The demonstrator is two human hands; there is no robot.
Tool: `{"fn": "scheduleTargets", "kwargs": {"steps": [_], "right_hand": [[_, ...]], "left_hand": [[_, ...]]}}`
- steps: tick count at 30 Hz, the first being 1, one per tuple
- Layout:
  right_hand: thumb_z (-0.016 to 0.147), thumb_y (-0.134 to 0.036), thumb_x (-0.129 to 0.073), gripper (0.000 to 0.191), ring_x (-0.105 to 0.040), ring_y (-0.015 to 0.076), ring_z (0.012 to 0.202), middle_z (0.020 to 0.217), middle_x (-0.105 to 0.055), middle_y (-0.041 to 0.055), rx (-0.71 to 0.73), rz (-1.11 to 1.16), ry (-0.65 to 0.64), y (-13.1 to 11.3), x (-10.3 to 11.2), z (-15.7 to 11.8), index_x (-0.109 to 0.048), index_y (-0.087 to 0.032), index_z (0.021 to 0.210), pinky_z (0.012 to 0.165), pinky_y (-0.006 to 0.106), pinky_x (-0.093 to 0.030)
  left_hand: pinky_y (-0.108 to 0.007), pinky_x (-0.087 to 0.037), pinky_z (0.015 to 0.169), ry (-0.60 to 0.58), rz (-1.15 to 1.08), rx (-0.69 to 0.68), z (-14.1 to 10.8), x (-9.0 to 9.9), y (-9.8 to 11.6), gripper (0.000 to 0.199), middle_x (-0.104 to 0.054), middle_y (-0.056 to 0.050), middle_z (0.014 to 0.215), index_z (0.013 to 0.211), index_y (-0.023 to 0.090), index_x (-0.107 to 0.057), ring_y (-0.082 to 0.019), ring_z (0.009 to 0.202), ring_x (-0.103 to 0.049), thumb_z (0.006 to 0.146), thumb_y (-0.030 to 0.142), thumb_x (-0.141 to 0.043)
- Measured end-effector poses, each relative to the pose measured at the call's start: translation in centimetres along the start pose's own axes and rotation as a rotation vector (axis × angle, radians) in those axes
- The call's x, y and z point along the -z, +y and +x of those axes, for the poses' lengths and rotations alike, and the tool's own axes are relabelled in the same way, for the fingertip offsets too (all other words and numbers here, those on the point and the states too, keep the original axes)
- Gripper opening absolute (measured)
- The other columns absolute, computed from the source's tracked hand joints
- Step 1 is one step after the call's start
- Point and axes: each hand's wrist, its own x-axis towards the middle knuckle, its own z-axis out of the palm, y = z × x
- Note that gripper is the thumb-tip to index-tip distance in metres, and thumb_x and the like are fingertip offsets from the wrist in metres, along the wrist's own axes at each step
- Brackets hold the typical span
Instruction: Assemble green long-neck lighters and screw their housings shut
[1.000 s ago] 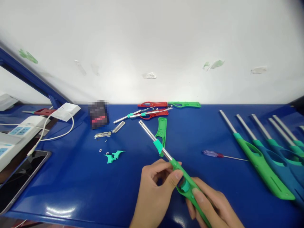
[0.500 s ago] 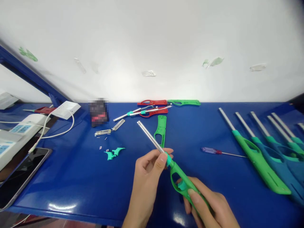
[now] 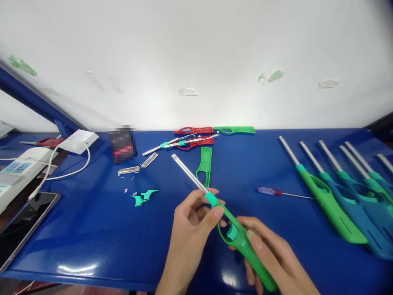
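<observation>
Both hands hold a green long-nosed gas lighter (image 3: 231, 217), its metal tube slanting up to the left. My left hand (image 3: 193, 227) pinches it just below the turquoise collar. My right hand (image 3: 270, 254) grips the handle, thumb resting on its upper side beside a small turquoise button. A turquoise trigger (image 3: 232, 232) shows inside the finger loop. Beyond my left hand lies a green half-shell (image 3: 208, 159). Two loose turquoise triggers (image 3: 144, 198) lie on the blue table (image 3: 101, 229) to the left.
At the right, several assembled lighters (image 3: 333, 209) lie beside a purple-handled screwdriver (image 3: 270, 191). Metal tubes (image 3: 172, 144), red shells (image 3: 196, 130) and clear fuel tanks (image 3: 129, 170) lie toward the back. A phone (image 3: 27, 225) and a power strip (image 3: 21, 168) are at left.
My right thumb has shifted on the handle, uncovering the small turquoise button. My left hand's hold has moved slightly down from the collar. The whole view has shifted a little.
</observation>
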Motion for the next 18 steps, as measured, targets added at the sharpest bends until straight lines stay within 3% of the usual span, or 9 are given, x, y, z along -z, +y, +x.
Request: {"fn": "scheduleTargets", "kwargs": {"steps": [4, 7, 10, 12, 14, 16, 18], "right_hand": [[0.094, -0.063, -0.068, 0.045, -0.066, 0.0193, 0.068, 0.082, -0.075, 0.0024, 0.2, -0.212, 0.001, 1.3, 0.8, 1.0, -0.075, -0.031, 0.125, 0.064, 0.027, -0.057], [0.092, -0.056, -0.074, 0.037, -0.069, 0.0198, 0.073, 0.089, -0.078, 0.0018, 0.232, -0.256, 0.044, 1.8, 0.9, 1.2, -0.077, -0.033, 0.121, 0.072, 0.028, -0.058], [0.09, -0.061, -0.075, 0.042, -0.059, 0.0159, 0.059, 0.076, -0.072, 0.0007, 0.158, -0.163, 0.037, 1.3, 0.5, 0.7, -0.077, -0.031, 0.119, 0.054, 0.025, -0.05], [0.089, -0.066, -0.075, 0.05, -0.056, 0.0151, 0.057, 0.071, -0.067, 0.0, 0.065, -0.018, 0.042, 0.8, 0.3, 0.1, -0.075, -0.029, 0.123, 0.05, 0.024, -0.047], [0.089, -0.069, -0.074, 0.058, -0.06, 0.0157, 0.062, 0.08, -0.07, 0.0019, -0.04, 0.16, 0.001, 0.6, 0.4, -0.5, -0.071, -0.029, 0.13, 0.051, 0.024, -0.047], [0.091, -0.068, -0.073, 0.063, -0.06, 0.0131, 0.063, 0.096, -0.073, 0.0044, -0.116, 0.295, -0.126, 0.8, 0.6, -0.7, -0.064, -0.03, 0.14, 0.048, 0.022, -0.043], [0.097, -0.063, -0.069, 0.062, -0.049, 0.0064, 0.053, 0.103, -0.073, 0.0043, -0.134, 0.352, -0.27, 1.3, 1.0, -0.5, -0.056, -0.033, 0.148, 0.044, 0.02, -0.034]], "left_hand": [[-0.016, -0.055, 0.068, 0.082, -0.011, -0.063, 0.0, 0.0, 0.0, 0.028, -0.071, 0.0, 0.095, 0.109, 0.021, -0.074, -0.008, 0.071, -0.068, 0.09, 0.036, -0.088], [-0.016, -0.056, 0.068, 0.13, 0.017, -0.073, -0.1, -0.1, 0.1, 0.029, -0.072, -0.001, 0.096, 0.11, 0.02, -0.075, -0.008, 0.072, -0.068, 0.09, 0.037, -0.088], [-0.019, -0.058, 0.072, 0.137, 0.034, -0.055, -0.1, -0.1, 0.1, 0.035, -0.075, -0.003, 0.1, 0.117, 0.021, -0.075, -0.011, 0.076, -0.07, 0.09, 0.04, -0.087], [-0.021, -0.06, 0.078, 0.139, 0.04, -0.046, -0.2, 0.1, -0.1, 0.04, -0.077, -0.005, 0.104, 0.122, 0.022, -0.075, -0.015, 0.084, -0.073, 0.09, 0.042, -0.086], [-0.023, -0.059, 0.085, 0.124, 0.046, -0.037, -0.4, 0.4, -0.2, 0.042, -0.079, -0.007, 0.107, 0.126, 0.023, -0.075, -0.018, 0.095, -0.074, 0.09, 0.043, -0.086], [-0.022, -0.058, 0.088, 0.095, 0.035, -0.032, -0.5, 0.6, -0.3, 0.042, -0.08, -0.007, 0.107, 0.128, 0.024, -0.075, -0.019, 0.101, -0.074, 0.091, 0.042, -0.086], [-0.021, -0.057, 0.089, 0.066, -0.007, -0.03, -0.6, 0.7, -0.4, 0.041, -0.08, -0.006, 0.106, 0.128, 0.025, -0.075, -0.017, 0.1, -0.073, 0.092, 0.041, -0.085]]}}
